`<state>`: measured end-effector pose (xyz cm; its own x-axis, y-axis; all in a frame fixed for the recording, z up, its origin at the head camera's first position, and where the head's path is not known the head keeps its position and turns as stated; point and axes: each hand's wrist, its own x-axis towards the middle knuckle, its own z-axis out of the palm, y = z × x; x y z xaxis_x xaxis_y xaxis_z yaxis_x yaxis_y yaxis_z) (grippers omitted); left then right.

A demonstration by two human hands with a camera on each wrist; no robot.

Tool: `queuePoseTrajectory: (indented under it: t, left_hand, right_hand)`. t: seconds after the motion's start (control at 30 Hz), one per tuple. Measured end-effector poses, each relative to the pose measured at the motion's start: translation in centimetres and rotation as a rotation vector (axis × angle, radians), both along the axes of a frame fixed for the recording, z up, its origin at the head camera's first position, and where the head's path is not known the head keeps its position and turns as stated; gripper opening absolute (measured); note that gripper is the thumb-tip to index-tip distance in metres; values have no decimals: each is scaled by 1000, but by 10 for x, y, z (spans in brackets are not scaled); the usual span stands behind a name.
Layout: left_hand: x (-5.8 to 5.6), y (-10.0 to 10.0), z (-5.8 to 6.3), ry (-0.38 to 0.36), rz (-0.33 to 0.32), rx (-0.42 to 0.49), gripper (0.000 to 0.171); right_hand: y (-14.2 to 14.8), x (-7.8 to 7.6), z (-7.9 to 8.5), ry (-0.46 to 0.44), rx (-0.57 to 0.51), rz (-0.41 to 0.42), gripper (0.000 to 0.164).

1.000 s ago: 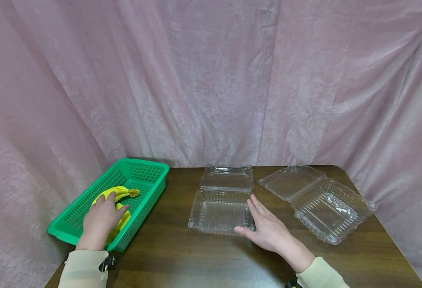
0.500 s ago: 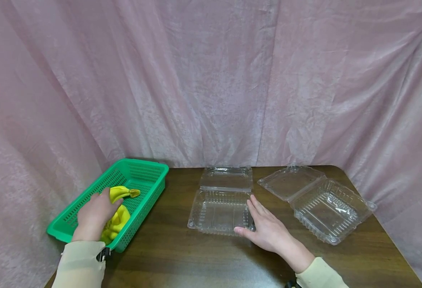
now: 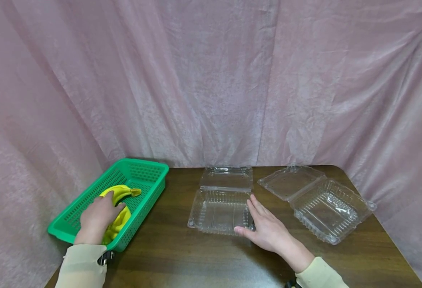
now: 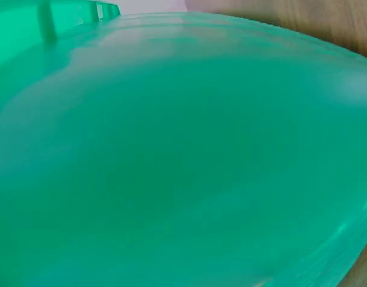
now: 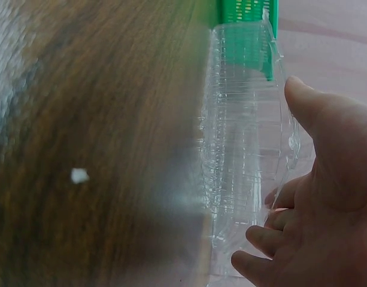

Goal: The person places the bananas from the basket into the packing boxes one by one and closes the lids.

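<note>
My left hand reaches into the green basket, its fingers and thumb about a yellow banana; some fingers are hidden. More yellow fruit, apparently bananas, lies beside the thumb. In the left wrist view the green basket wall fills nearly everything and no fingers show. Against the right side of a clear plastic clamshell box rests my right hand, fingers extended and thumb at the near corner. Its lid is folded back. From the right wrist, the thumb and fingers appear beside the box wall.
A second clear clamshell box stands at the right, tilted in angle, with its lid laid back. Pink curtains hang behind and beside the brown wooden table. A small white speck shows in the right wrist view.
My left hand drew back left and down, then came forward again onto the upper banana, which has shifted slightly right. The right hand and both boxes stay put.
</note>
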<state>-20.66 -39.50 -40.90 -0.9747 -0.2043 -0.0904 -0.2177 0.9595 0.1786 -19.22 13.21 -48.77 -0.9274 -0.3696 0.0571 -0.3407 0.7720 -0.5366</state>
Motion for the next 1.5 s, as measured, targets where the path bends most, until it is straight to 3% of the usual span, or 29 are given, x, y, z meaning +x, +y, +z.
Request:
queuePoseTrajectory:
  t: [0.43, 0.73, 1.1, 1.37, 1.5]
  left_hand:
    - [-2, -2, -4, 86, -12, 0, 83]
    - [-4, -3, -9, 56, -41, -5, 76]
    - [-1, 0, -9, 126, -43, -28, 61]
    - [1, 4, -7, 99, -9, -1, 63]
    - [2, 8, 0, 25, -24, -9, 66]
  right_hand:
    - [0, -2, 2, 8, 11, 1, 106]
    - [-1, 0, 1, 0, 8, -3, 106]
    - [-1, 1, 0, -4, 9, -7, 106]
    - [-1, 1, 1, -9, 9, -5, 106]
    - [-1, 1, 2, -7, 11, -4, 106]
